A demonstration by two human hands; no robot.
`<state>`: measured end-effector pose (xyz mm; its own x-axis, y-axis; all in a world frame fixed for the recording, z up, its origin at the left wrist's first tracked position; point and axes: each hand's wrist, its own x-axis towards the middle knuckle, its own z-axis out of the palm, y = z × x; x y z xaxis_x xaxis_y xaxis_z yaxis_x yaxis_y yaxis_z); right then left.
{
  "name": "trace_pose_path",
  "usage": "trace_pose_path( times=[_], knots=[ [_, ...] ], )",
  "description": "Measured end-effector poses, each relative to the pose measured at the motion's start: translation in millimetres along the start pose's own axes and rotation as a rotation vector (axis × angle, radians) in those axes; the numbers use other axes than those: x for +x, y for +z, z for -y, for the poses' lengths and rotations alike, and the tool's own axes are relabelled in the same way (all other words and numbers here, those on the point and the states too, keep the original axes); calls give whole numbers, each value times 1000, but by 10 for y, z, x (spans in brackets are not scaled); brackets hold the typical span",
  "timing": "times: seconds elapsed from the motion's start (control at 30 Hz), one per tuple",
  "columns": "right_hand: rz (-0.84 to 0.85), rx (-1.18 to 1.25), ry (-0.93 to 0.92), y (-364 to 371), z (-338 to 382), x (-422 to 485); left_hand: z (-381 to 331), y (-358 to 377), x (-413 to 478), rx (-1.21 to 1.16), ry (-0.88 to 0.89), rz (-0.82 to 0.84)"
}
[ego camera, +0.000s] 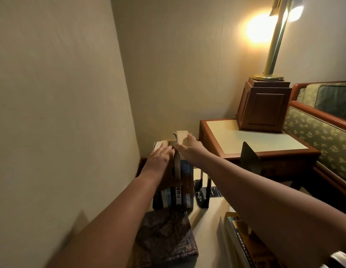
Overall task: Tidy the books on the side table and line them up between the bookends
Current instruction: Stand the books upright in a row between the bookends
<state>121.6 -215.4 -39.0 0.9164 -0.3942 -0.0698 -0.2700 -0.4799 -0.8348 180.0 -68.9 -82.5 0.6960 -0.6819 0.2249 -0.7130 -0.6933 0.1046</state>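
Several books (178,196) stand upright in a row at the back left of the side table (212,211), spines toward me. My left hand (160,157) lies flat on top of the left books, fingers together. My right hand (189,146) grips a thick book with yellowed pages (180,140) that rises above the row at its right side. A black metal bookend (204,192) stands just right of the row. A second black bookend (249,159) stands farther right. A dark patterned book (166,236) lies flat in front of the row. A yellow and dark book (245,240) lies near my right forearm.
A wall corner closes in the left and back. Behind to the right is a wooden end table (245,140) with a pale top, carrying a wooden lamp base (263,109) and a brass lamp (272,43), lit. A green patterned sofa (319,128) with wooden trim fills the right.
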Motion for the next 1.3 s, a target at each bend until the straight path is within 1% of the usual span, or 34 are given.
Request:
trace_pose_path(
  times=[0.13,0.23,0.3,0.4,0.53,0.63,0.77,0.83,0.97,1.0,1.07,1.17,1.3],
  knots=[
    [78,394,3,116,-199,-89,-38,-7,-61,-9,24,8],
    [78,550,43,173,-275,-139,-61,-26,-71,24,28,-7],
    [69,551,68,192,-295,-139,-60,-44,-91,6,22,-28],
    [47,502,92,186,-327,-134,-77,-86,-123,-10,8,-7],
    [145,536,73,148,-296,-184,-71,-155,-170,-117,1,-14],
    [216,535,40,127,-296,-246,-106,-219,-192,-180,15,40],
    [264,566,75,110,-335,-346,-181,-313,-115,-127,101,80],
    [253,604,93,85,-345,-420,-204,-311,-88,-109,110,96],
    [179,613,53,63,-364,-697,-134,-264,-92,-91,94,14],
    [171,597,44,71,-399,-788,-119,-270,-83,-82,93,10],
    [140,492,53,129,-540,-986,-119,-294,-75,-78,91,20],
    [91,253,111,342,-891,-1230,-134,-276,-134,-74,80,44],
    [180,21,69,568,-1122,-1469,-124,-246,-188,-84,69,53]
  ],
)
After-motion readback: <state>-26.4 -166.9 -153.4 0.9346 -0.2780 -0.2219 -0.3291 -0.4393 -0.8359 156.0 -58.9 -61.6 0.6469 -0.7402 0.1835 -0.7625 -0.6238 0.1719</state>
